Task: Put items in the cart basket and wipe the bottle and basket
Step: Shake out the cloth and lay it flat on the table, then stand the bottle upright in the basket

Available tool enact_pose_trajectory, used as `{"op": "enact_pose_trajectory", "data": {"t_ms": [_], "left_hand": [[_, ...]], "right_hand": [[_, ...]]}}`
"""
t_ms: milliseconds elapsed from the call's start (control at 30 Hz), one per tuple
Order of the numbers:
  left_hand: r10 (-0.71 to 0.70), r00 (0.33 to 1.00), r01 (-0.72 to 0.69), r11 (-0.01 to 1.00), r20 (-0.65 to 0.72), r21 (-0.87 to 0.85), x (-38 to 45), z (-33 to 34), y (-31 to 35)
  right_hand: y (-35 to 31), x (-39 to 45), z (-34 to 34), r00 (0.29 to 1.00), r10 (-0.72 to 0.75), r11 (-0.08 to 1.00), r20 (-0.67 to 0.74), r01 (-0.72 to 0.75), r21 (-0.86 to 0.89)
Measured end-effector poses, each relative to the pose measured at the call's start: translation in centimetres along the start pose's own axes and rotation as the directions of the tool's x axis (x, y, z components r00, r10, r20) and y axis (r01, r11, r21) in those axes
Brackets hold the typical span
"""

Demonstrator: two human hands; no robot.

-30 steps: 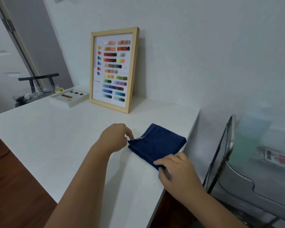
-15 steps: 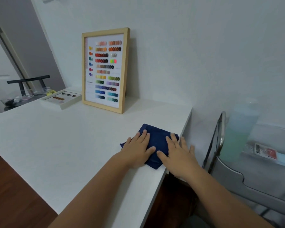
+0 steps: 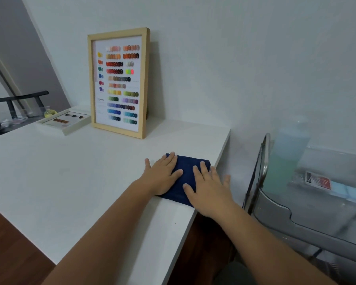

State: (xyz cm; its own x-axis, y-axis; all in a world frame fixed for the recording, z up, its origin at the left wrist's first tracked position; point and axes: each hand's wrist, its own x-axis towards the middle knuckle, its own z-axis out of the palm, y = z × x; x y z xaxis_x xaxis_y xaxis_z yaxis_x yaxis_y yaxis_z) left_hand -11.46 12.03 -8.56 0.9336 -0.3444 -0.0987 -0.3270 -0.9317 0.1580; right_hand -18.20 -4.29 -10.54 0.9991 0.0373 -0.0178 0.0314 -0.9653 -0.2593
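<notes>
Left hand [image 3: 162, 175] and right hand [image 3: 210, 188] press flat, fingers spread, on the folded cloth [image 3: 186, 177].

Nail salon: framed nail-colour swatch chart [image 3: 118, 83], boxed swatch samples [image 3: 65, 120], white counter [image 3: 70, 171], clear trolley [image 3: 308, 204].

No text is showing clearly enough to read. The framed colour chart [image 3: 118, 83] is carrying small print beside its swatches, too blurred to make out. A red-and-white label [image 3: 318, 180] in the cart basket [image 3: 275, 214] is bearing lettering, also illegible.
</notes>
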Motion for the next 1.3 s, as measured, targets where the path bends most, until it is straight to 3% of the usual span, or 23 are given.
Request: {"op": "enact_pose_trajectory", "data": {"t_ms": [200, 333, 533, 700, 867, 1033, 1100, 1167, 1300], "left_hand": [[0.025, 1.000, -0.025, 0.998, -0.005, 0.059, -0.2, -0.1, 0.2], [0.106, 0.992, -0.103, 0.993, -0.065, 0.060, -0.8, 0.0, 0.6], [0.094, 0.995, -0.095, 0.995, 0.032, 0.042, -0.8, 0.2, 0.5], [0.098, 0.992, -0.109, 0.980, -0.077, -0.164, -0.5, -2.0, 1.4], [0.222, 0.950, -0.289, 0.891, -0.219, -0.349, 1.2, -5.5, 6.0], [0.345, 0.893, -0.448, 0.736, -0.288, -0.507, 4.5, -7.1, 13.9], [0.383, 0.871, -0.491, 0.700, -0.308, -0.519, 5.9, -7.2, 17.0], [0.398, 0.858, -0.513, 0.688, -0.324, -0.513, 7.3, -7.1, 19.7], [0.385, 0.867, -0.498, 0.704, -0.317, -0.506, 9.9, -6.0, 24.0]], "right_hand": [[0.3, -0.3, -0.4, 1.000, 0.006, 0.999, 0.008, -0.006, -0.034], [0.4, 1.2, -1.0, 0.995, -0.047, 0.999, -0.087, 0.049, 0.020], [0.9, 1.4, -0.2, 0.997, -0.058, 0.992, -0.043, 0.062, 0.106], [3.0, 0.7, -3.7, 0.980, 0.004, 0.942, -0.198, 0.063, 0.329], [8.5, 0.4, -10.3, 0.886, 0.139, 0.901, -0.443, 0.072, 0.427], [15.7, -0.3, -14.4, 0.665, 0.428, 0.788, -0.612, 0.057, 0.613], [18.6, -0.6, -14.6, 0.624, 0.501, 0.749, -0.600, 0.036, 0.662], [21.3, -0.7, -14.2, 0.649, 0.545, 0.708, -0.530, -0.018, 0.706], [25.3, -0.4, -12.2, 0.793, 0.523, 0.690, -0.311, -0.181, 0.701]]}}
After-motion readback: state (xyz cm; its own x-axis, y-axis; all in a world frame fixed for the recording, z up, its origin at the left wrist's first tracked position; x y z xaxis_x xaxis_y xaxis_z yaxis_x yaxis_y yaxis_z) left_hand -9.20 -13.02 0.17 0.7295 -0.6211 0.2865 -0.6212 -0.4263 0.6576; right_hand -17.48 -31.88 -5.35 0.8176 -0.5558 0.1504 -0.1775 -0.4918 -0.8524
